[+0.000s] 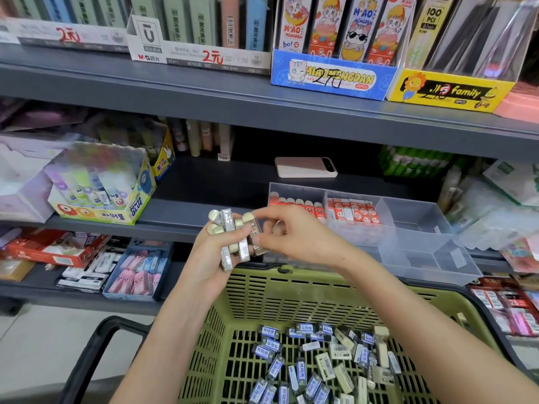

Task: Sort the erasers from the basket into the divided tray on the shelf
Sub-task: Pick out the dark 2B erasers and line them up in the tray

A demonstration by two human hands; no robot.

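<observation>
— Where are the hands?
— Both are up over the far rim of the basket, just in front of the shelf. The left hand has its fingers curled round a bundle of silver-wrapped erasers, standing roughly upright with pale ends poking out on top.
— And the right?
— The right hand comes in from the side. Its thumb and fingertips pinch the eraser at the right edge of that bundle. Whether it holds that one alone I cannot tell, since they are packed so close.
— The other erasers?
— Loose erasers lie heaped on the basket floor below the forearms, blue-labelled and cream ones mixed.
— The tray?
— The tray is clear plastic and sits on the shelf just right of the hands. Its near end juts over the shelf edge above the basket. The far-left compartment holds a row of red pieces, and the one beside it holds red-and-white packs.
— Anything else close by?
— A phone lies flat behind the tray. A glue box stands well off to the left on the same shelf.
</observation>
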